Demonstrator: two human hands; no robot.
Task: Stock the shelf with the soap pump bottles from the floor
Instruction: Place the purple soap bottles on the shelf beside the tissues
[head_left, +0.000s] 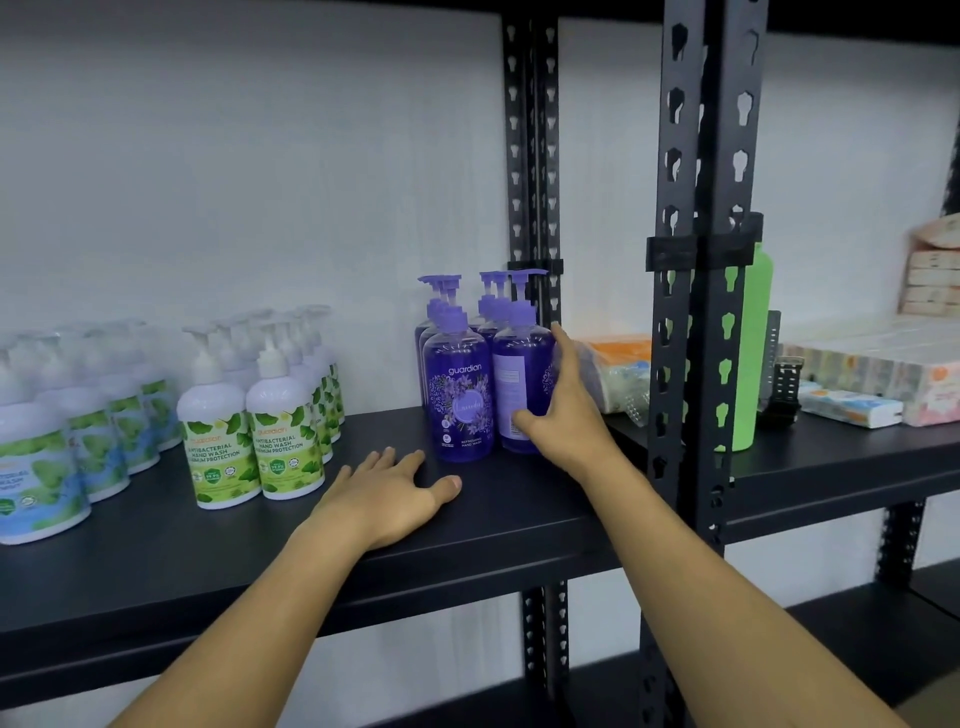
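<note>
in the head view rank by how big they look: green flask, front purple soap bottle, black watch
1. green flask, part hidden by the post
2. front purple soap bottle, nearer the camera, so the gap is unsure
3. black watch

Open shelf (493, 514) between the green bottles (260, 431) and purple bottles (467, 379), plus the whole front strip. Black upright (696, 312) blocks the right side.

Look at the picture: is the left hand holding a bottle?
No, the left hand lies flat on the shelf, while the right hand grips a purple bottle.
</note>
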